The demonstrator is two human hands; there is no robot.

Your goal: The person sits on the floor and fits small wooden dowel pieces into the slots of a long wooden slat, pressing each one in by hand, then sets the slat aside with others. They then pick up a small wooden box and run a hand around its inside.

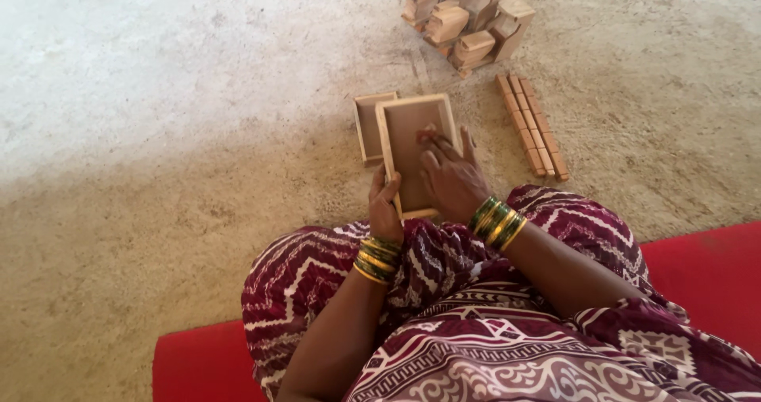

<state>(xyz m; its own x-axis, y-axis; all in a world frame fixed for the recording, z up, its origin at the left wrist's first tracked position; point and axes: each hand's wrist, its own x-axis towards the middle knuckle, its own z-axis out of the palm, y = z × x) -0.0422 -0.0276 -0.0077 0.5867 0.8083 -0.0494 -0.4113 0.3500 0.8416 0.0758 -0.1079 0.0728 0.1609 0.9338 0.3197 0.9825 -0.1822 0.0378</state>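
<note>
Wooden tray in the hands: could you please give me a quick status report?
Left hand grips wooden tray at its near edge. Right hand flat inside it, rubbing pad under fingertips. Second tray behind. Nothing blocking.

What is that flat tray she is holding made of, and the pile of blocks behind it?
The tray looks like pale, unpainted wood: a light rim around a browner, smooth flat panel, maybe pressed board. The blocks look like raw cut wood too, tan with plain sawn faces and no shine or paint.
</note>
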